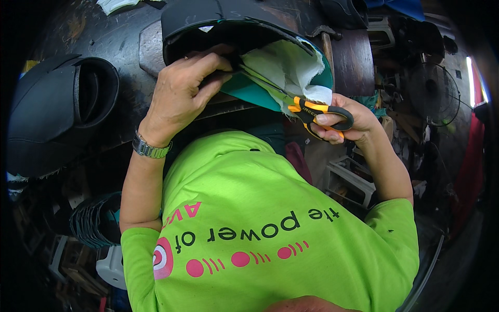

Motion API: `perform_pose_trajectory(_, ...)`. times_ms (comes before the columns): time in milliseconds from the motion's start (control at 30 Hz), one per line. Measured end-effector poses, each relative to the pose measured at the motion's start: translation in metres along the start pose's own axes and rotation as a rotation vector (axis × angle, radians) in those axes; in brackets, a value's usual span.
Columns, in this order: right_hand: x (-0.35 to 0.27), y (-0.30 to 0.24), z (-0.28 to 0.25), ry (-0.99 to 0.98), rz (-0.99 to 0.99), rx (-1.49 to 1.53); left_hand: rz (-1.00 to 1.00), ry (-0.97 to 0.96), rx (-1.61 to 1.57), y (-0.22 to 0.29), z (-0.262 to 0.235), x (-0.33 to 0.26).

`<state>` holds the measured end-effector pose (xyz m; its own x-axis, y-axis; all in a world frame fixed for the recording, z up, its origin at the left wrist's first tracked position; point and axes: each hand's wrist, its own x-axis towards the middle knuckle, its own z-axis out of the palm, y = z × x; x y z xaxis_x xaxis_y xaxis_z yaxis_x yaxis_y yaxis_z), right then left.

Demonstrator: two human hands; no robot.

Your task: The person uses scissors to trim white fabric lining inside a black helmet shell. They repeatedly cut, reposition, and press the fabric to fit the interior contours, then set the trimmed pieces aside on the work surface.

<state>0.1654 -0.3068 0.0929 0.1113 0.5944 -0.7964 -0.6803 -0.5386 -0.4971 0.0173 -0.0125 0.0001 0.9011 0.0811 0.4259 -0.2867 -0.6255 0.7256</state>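
Scissors gripped in right hand, left hand pinching cap lining

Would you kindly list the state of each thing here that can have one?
Scissors: in the right hand, blades along the cloth edge; open or shut, cannot tell.
Black cap piece: pinched at its edge by the left hand.
White cloth: frayed, lying inside the piece.
Wristwatch: worn on the left wrist.
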Motion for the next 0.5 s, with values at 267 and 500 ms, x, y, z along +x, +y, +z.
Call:
perform_pose_trajectory(267,0.0050,-0.0004,0.0028,0.040,-0.013,-0.077,0.031,-0.019,0.034,-0.0038,0.0001,-0.0021)
perform_pose_trajectory(500,0.0023,0.0041,0.0023,0.182,-0.018,-0.184,0.023,-0.014,0.046,0.0018,0.0010,-0.0014)
